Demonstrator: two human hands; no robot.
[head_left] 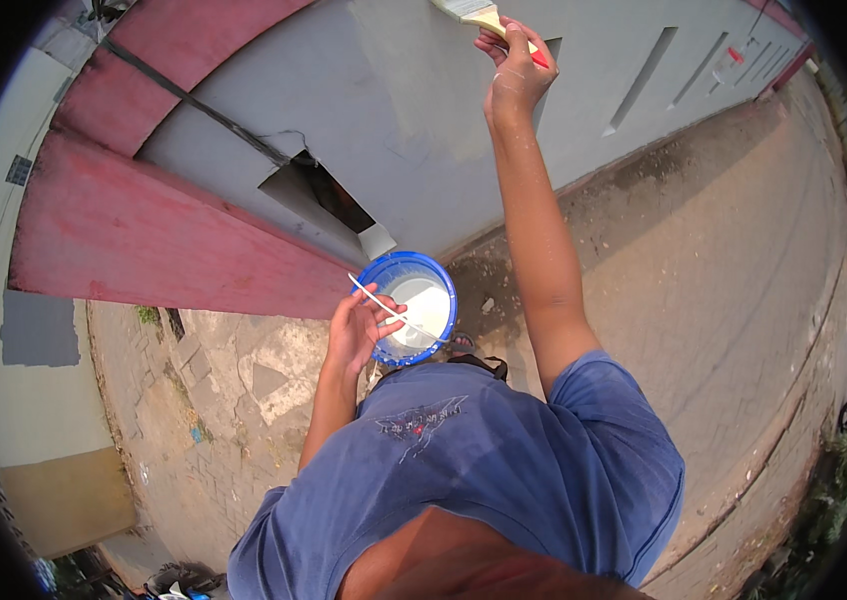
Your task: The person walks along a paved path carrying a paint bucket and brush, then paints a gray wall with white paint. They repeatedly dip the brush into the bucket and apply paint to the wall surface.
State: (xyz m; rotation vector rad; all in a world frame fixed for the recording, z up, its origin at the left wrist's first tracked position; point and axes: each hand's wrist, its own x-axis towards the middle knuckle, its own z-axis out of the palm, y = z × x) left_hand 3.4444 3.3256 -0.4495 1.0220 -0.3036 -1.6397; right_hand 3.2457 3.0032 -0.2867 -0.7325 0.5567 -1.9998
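The dusty paved ground (pixel 704 300) bears a small pale fragment (pixel 488 304) and, seemingly, a little blue scrap (pixel 197 434).

Bright outdoor daylight, warm light across the ground (pixel 714 300), a darker band of shadow along its edge by the grey wall (pixel 414 180), white paint (pixel 429 305) gleaming brightest, middle reasonably sharp, straight lines bowed toward a black circular rim, far edges softer.

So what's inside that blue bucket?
The blue bucket has white liquid in it. The left hand and the thin white handle cover part of the view inside. The liquid hides the bottom, so I can't see what's down there.
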